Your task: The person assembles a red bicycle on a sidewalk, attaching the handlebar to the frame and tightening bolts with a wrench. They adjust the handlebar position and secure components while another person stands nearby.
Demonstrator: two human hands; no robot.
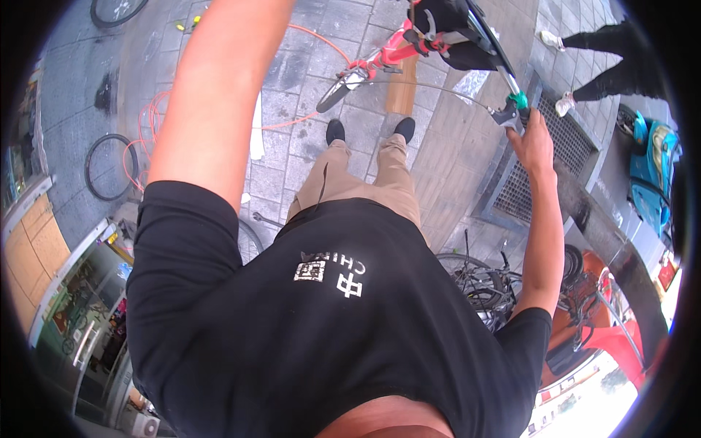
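A red bicycle stands ahead of me, partly cut off by the upper edge. Its handlebar runs down toward my right side. My right hand is closed round the grip at the bar's end, right beside a silver and black brake lever. Something green wraps the bar just above that lever. A thin cable loops from the lever toward the bicycle's wheel. My left arm reaches up past the top edge, so the left hand is out of sight.
A wooden plank lies beyond my feet. Orange hose coils across the paving at left, near a loose tyre. Metal grating lies at right, with parked bicycles, a blue scooter and a standing person nearby.
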